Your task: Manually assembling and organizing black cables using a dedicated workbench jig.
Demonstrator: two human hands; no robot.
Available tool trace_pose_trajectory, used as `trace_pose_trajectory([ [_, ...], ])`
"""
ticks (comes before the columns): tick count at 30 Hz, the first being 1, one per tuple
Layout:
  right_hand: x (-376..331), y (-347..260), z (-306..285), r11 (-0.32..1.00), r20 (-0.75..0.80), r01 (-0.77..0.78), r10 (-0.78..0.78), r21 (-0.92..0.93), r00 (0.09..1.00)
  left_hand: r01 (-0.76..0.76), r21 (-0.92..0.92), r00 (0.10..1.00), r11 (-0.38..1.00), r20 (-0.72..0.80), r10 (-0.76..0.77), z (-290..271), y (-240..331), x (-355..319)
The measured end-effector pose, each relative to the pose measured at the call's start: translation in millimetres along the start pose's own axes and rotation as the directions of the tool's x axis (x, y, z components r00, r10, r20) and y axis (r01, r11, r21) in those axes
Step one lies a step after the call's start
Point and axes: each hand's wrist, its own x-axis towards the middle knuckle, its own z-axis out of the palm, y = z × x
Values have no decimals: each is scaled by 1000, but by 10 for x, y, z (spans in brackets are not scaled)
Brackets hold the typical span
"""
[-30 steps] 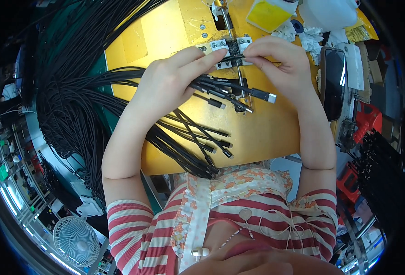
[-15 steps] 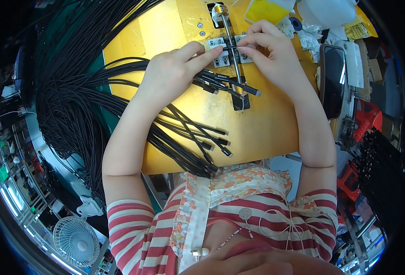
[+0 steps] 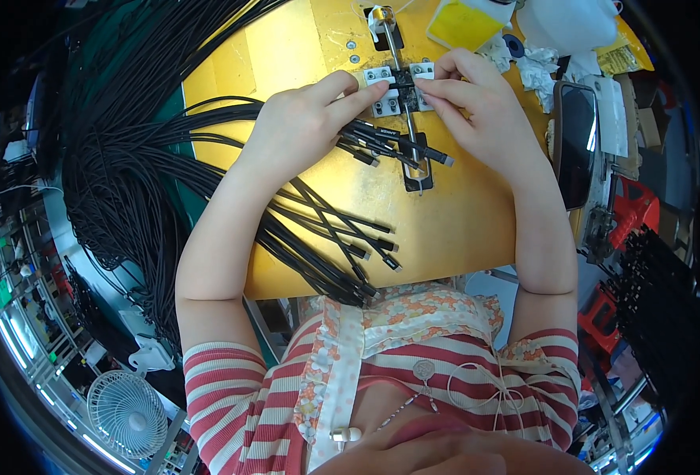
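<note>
My left hand (image 3: 298, 127) is closed on a black cable (image 3: 398, 86), its index finger and thumb pinched at the left white block of a small metal fixture (image 3: 383, 103). Under that palm pass more black cables, whose plugs (image 3: 381, 142) stick out towards the right. At the fixture's right block, my right hand (image 3: 476, 103) has thumb and index finger brought together; what is between them, if anything, is too small to tell. A metal rod (image 3: 411, 123) runs through the middle of the fixture, between my two hands.
The fixture sits on a yellow worktop (image 3: 453, 229). More cable plugs (image 3: 381, 245) lie near its front edge, and a large black cable bundle (image 3: 120, 182) hangs at the left. On the right are a phone (image 3: 575, 142), crumpled paper (image 3: 537, 71) and a white bottle (image 3: 567, 24).
My right fingers have moved slightly to the right, away from the rod. My left hand stays at the left block, and the loose cables lie as before.
</note>
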Motion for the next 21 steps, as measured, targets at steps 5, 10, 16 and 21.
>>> trace_pose_trajectory([
  [5,-4,-6,-27,995,-21,97,-98,-39,995,2,-1,1000,1000,4,-2,5,-14,-13],
  [10,-10,-31,-54,990,-53,131,-134,-51,990,-18,27,1000,999,-21,19,27,-12,-10],
  [16,31,-86,-35,983,-135,180,-182,-27,974,-101,127,993,987,-45,108,1,-64,-19],
  [21,47,-269,-207,989,-232,145,-150,-36,961,-111,-212,994,971,-44,104,-343,48,-263],
])
